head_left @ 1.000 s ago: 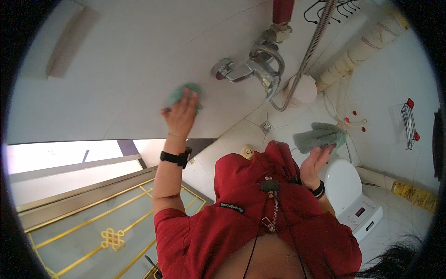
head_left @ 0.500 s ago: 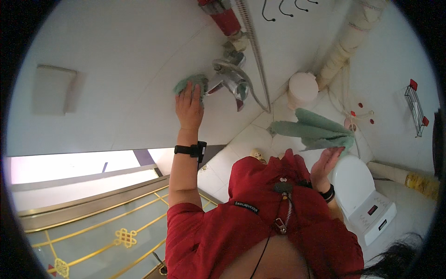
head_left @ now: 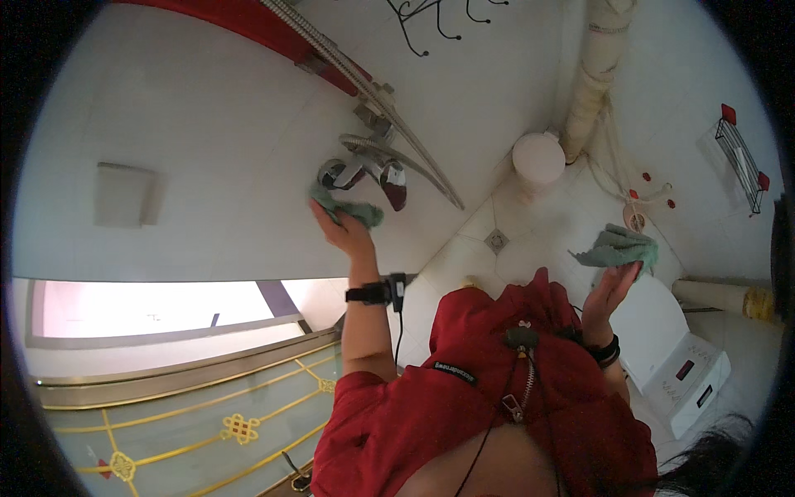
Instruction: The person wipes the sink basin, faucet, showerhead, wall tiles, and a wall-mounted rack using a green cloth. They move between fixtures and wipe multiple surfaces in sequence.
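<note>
My left hand (head_left: 349, 235) is closed on a green cloth (head_left: 364, 214), its fingers partly covered by the folds. The cloth lies against the near left end of a chrome mixer tap (head_left: 352, 172) on the wall. From the tap, a curved metal hose (head_left: 397, 155) loops off to the right. Over on the right, my right hand (head_left: 609, 296) grips a second green cloth (head_left: 619, 247), bunched and held up in the air in front of the white toilet (head_left: 654, 331).
A red pipe cover (head_left: 248, 33) and a long shower hose (head_left: 331, 58) run above the tap. Black hooks (head_left: 425, 53) hang on the wall. A white bin (head_left: 539, 157) stands by a wrapped pipe (head_left: 598, 74). A floor drain (head_left: 496, 241) and a wire rack (head_left: 739, 161) are at the right.
My left hand with its cloth has gone from the wall left of the tap to the tap's near end. The cloth in my right hand, spread out before, is now bunched. The view has shifted.
</note>
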A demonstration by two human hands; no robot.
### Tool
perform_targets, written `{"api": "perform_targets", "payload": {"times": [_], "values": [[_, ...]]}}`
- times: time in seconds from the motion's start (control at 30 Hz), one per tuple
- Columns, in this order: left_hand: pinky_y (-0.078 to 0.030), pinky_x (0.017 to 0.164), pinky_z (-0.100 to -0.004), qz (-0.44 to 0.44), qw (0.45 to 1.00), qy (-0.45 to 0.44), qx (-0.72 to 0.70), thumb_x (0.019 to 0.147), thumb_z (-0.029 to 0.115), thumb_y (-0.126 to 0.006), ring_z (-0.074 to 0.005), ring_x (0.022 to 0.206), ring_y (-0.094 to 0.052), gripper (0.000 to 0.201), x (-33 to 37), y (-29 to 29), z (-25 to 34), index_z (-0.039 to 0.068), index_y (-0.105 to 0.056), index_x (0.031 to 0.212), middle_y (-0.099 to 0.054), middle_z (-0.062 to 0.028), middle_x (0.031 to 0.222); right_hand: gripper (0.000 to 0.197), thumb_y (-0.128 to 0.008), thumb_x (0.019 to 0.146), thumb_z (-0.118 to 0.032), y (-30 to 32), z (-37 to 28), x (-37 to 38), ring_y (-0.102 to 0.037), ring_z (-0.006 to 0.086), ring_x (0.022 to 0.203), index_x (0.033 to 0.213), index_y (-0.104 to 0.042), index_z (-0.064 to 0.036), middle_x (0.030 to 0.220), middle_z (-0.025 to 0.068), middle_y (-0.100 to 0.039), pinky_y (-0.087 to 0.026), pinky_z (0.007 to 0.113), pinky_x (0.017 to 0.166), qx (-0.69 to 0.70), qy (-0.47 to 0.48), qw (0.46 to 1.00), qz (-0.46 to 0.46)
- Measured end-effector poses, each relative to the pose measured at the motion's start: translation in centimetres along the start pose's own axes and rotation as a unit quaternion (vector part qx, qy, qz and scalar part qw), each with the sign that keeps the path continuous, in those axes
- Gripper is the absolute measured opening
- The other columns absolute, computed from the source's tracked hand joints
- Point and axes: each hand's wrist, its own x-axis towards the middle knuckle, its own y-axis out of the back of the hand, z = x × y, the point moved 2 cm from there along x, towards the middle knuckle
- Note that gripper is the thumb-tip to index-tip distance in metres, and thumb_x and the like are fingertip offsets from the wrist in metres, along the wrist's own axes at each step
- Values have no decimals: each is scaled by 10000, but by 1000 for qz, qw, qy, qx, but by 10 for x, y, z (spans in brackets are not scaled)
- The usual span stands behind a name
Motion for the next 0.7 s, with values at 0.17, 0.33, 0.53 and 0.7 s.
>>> {"api": "perform_targets", "payload": {"times": [0.17, 0.33, 0.53, 0.7], "values": [[-364, 976, -383, -87, 985, -115, 91, 770, -67, -417, -373, 1183, -433, 520, 46, -11, 15, -18, -409, 1288, -423, -236, 1304, 518, -335, 960, -186, 5, 1, 2, -354, 256, 1213, 1370, -152, 71, 1360, 188, -317, -264, 341, 1012, -9, -47, 999, -19], [-394, 947, -398, -109, 984, -76, 118, 748, -71, -418, -375, 1168, -456, 525, -2, -1, -13, -8, -442, 1268, -454, -242, 1273, 513, -343, 956, -176, 11, 12, -2, -374, 245, 1187, 1371, -169, 71, 1343, 181, -343, -278, 319, 998, -1, -53, 999, 2], [-389, 948, -393, -58, 998, 15, 21, 764, -83, -412, -366, 1150, -476, 504, -21, 20, -6, -26, -441, 1264, -476, -236, 1254, 561, -370, 946, -203, 9, 30, -9, -285, 258, 1251, 1355, -153, 112, 1391, 189, -259, -202, 352, 1047, -34, -137, 990, -19], [-371, 964, -405, 1, 995, -95, 12, 778, -76, -399, -386, 1144, -466, 486, 33, 9, 16, -40, -435, 1261, -464, -240, 1260, 519, -371, 945, -114, -16, 31, -10, -342, 223, 1212, 1366, -151, 95, 1372, 144, -300, -269, 336, 1015, 7, -83, 992, -91]]}}
